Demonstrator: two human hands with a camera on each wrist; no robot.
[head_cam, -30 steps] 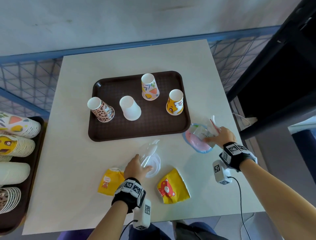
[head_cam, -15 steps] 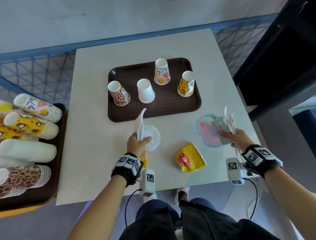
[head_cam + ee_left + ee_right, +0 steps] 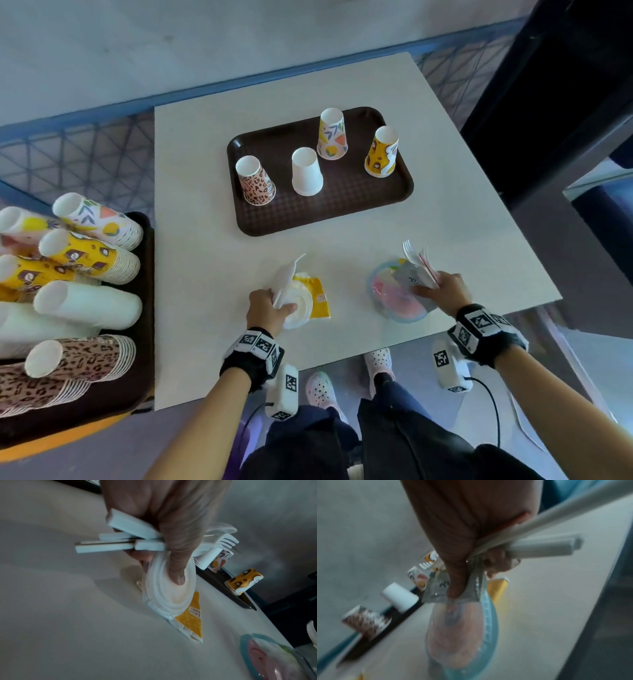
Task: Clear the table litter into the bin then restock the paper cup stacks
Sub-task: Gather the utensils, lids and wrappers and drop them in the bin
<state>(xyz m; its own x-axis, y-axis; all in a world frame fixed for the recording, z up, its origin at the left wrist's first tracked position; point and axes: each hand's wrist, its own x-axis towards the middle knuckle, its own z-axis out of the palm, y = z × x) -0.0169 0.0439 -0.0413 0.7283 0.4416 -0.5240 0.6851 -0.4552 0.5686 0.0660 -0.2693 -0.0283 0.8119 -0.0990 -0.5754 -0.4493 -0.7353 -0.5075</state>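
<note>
My left hand (image 3: 284, 305) grips several white plastic cutlery pieces (image 3: 286, 274) and pinches a clear plastic lid (image 3: 299, 306) with the thumb. The lid (image 3: 171, 599) stands tilted on a flattened yellow paper cup (image 3: 190, 619) lying on the table. My right hand (image 3: 424, 291) holds a white fork with wrapped straws (image 3: 411, 251). Its thumb pins a silver foil wrapper (image 3: 436, 588) onto the rim of a pink and blue paper plate (image 3: 462, 635). The plate (image 3: 397, 305) sits near the table's front edge.
A brown tray (image 3: 342, 212) at mid table carries an upside-down leopard cup (image 3: 255, 185), white cup (image 3: 306, 171), leaf-print cup (image 3: 332, 133) and yellow cup (image 3: 382, 152). Left of the table, another tray (image 3: 145, 308) holds long cup stacks (image 3: 85, 267) lying down.
The left hand has brought the lid and cutlery onto the flattened yellow cup. The right hand has pulled the plate toward the front edge. The bear-print flattened cup is no longer visible.
</note>
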